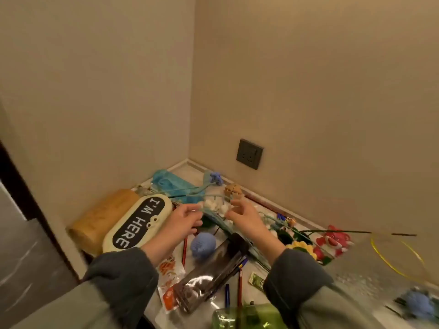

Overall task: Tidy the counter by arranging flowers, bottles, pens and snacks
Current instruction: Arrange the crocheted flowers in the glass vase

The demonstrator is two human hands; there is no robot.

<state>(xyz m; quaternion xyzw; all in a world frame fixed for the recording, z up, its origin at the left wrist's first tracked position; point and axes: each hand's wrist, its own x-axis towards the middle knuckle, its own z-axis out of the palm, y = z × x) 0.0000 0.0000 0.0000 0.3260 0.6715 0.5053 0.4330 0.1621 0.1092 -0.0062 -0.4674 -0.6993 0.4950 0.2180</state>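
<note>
Far left, against the wall: a tan pouch [102, 219] and the "I'M HERE" pencil case [137, 224] lie side by side on the surface [190, 173], apparently parked clear of the working area. The left hand [185, 219] pinches the left side of the white flower bunch [215, 206]; the right hand [244, 217], fingers curled, grips its right side. The bunch is raised over the clutter near the back corner, held two-handed most likely because its clear wrap is limp and the stems trail down toward the person. Below the hands lie a blue knitted ball [203, 245], a snack packet [168, 269], a clear pen pouch [209, 276] and loose pens [240, 281], not yet sorted. Further right, a yellow knitted flower [301, 246] and a red bear toy [333, 241] sit near the wall. Poorly resolved: exact fingertip contact on the wrap (motion blur); the green bottle [249, 317], cut off by the bottom edge; the smeared bottom-right corner, where a blue flower [419, 305] is barely legible
</note>
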